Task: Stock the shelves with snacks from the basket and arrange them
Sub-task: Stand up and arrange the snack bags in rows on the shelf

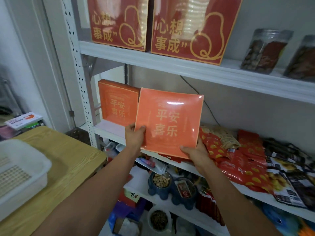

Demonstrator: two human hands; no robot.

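Observation:
I hold a flat orange box [168, 121] with gold characters upright in front of the middle shelf [112, 129]. My left hand [134, 137] grips its lower left edge, thumb on the front. My right hand [194, 152] grips its lower right corner from below. A matching orange box [117, 101] stands at the shelf's left end, leaning against the back. The white plastic basket [22, 169] sits on the wooden table at the left, apart from both hands.
Red and black snack bags [242, 160] lie piled on the middle shelf's right side. Two big red boxes [187, 29] and clear jars [265, 51] fill the upper shelf. Bowls of nuts [161, 181] sit on the lower shelf. The wooden table [68, 160] stands left.

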